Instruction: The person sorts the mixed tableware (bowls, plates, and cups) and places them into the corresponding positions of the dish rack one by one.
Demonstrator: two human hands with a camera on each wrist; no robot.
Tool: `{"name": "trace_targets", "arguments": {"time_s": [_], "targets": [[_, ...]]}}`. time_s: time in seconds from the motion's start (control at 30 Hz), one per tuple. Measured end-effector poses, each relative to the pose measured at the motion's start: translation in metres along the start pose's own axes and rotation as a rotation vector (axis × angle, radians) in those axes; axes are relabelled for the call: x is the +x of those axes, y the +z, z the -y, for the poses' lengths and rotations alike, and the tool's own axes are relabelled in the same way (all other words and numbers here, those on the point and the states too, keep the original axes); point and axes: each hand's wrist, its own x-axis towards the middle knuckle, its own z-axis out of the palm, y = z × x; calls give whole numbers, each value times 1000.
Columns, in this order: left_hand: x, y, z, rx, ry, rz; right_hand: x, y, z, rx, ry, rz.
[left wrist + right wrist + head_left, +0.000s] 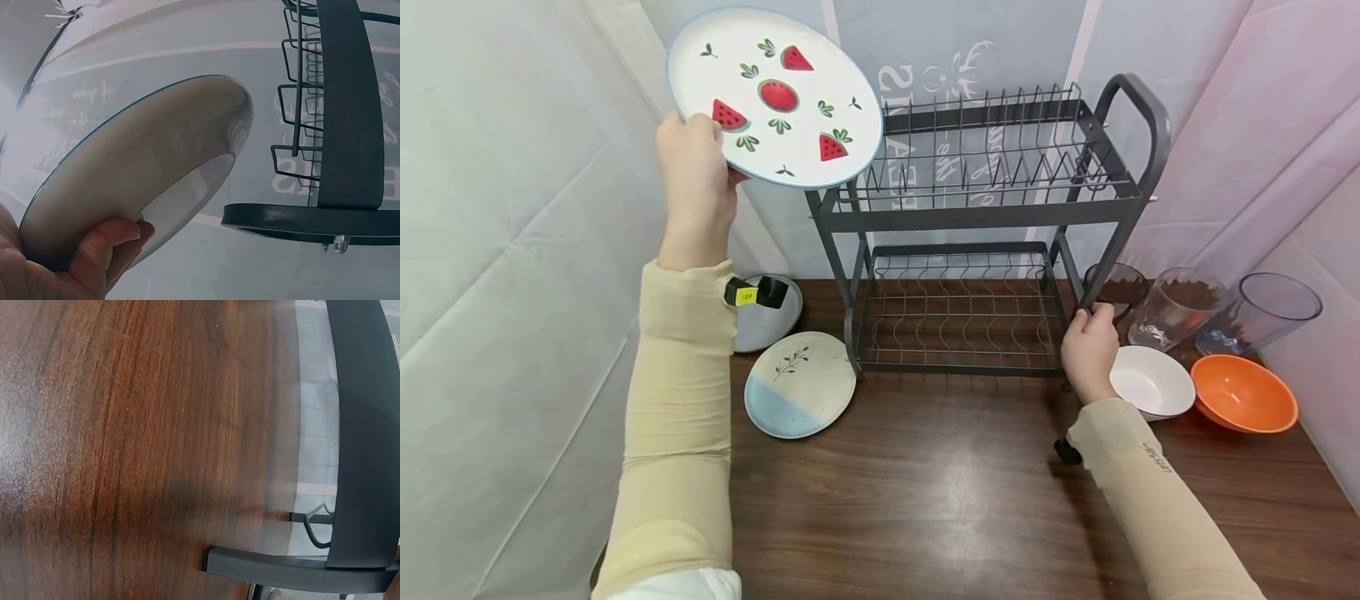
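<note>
1. Plate (775,96), white with red watermelon motifs, was up in the air at the left of the upper tier of the dark dish rack (977,218); only the head view let me see its painted face.

2. Left hand (696,179) was clamped on the lower-left rim. The left wrist view gave what the head view hid: bent fingers (103,250) against the pale underside (144,144).

3. From the head, the rim overlapped the rack's upper left corner; from the left wrist, a clear gap stood between the two, and a shiny cap nut (340,244) showed on the frame.

4. Right hand (1088,346) was curled round the rack's right front leg, as the head view showed. The right wrist view was filled by a dark upright (365,437), a foot bar (294,572) and the brown tabletop (137,437); I couldn't make out the fingers there.

5. Only the head view took in the grey plate (767,321) and cream-and-blue plate (800,385) on the left, with the white bowl (1152,382), orange bowl (1245,393) and three glasses (1176,312) on the right.
</note>
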Motion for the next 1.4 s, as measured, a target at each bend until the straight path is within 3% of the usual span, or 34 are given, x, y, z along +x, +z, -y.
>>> {"name": "trace_targets", "arguments": {"time_s": [0.43,0.67,0.83,1.17,1.3,1.4], "targets": [[4,8,5,88,49,-39,0,1,-2,7,-10,-9],[6,17,10,196,148,-55,1,2,-3,4,-23,-23],[4,25,14,272,182,-70,1,2,-3,5,-24,-25],[-14,38,23,377,270,-49,2,3,-4,1,-47,-61],[-11,42,31,413,298,-36,1,3,-4,-2,-47,-64],[-5,44,39,507,331,-50,1,4,-3,-4,-43,-64]]}}
